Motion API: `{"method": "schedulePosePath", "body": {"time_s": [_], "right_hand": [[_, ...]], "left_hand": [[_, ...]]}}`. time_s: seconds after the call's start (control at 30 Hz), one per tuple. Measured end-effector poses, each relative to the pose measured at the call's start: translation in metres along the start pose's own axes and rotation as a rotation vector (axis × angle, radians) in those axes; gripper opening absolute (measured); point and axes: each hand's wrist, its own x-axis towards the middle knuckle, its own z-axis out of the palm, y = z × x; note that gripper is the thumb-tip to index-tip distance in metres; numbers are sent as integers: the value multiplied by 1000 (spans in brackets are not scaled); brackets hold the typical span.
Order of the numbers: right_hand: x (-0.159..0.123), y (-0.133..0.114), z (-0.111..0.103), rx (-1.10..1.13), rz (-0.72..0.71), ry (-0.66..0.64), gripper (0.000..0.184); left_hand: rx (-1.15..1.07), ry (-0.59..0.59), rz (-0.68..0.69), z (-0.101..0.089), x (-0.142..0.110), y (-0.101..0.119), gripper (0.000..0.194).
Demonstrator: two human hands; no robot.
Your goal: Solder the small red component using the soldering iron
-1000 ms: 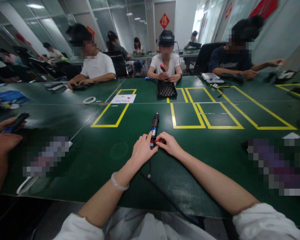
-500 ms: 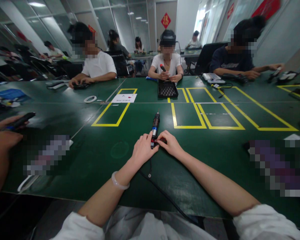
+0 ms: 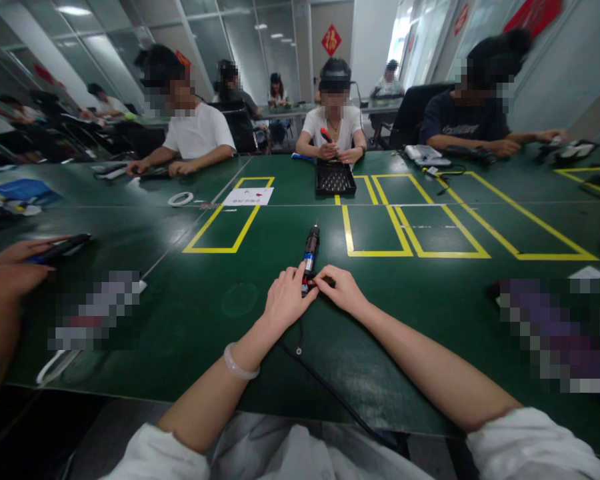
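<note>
An electric screwdriver [image 3: 311,247] lies on the green table, its thin bit pointing away from me; it has a dark front, a blue band and a silver section. My left hand [image 3: 289,298] is closed around its rear part, which it partly covers. My right hand [image 3: 347,290] pinches a small dark piece [image 3: 331,283] at the tool's rear end, where red and grey bits show between the hands. What that piece is, I cannot make out. From under my hands a black cable [image 3: 325,385] runs toward me, past a thin lead with a ring terminal [image 3: 299,351].
Yellow tape outlines [image 3: 375,254] and a paper sheet [image 3: 249,196] mark the table [image 3: 240,360] ahead. Opposite, a person works over a black tray [image 3: 335,180]. At left, another person's hand [image 3: 15,260] holds a dark tool. Blurred items [image 3: 97,307] lie on both sides.
My hands stay around the tool's rear, with the right fingers slightly shifted. The neighbour's dark tool at left has moved right. Across the table, the left person's hands have moved apart.
</note>
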Motion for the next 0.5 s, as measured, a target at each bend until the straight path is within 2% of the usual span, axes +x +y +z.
{"method": "schedulePosePath", "body": {"time_s": [0.23,0.4,0.5], "right_hand": [[-1,2,1,49,18,-28,12],[-1,3,3,207,112,-29,19],[0,1,2,227,148,-34,15]], "left_hand": [[16,32,4,0,0,1,56],[39,25,12,-2,2,-3,57],[67,18,28,-3,1,-11,58]]}}
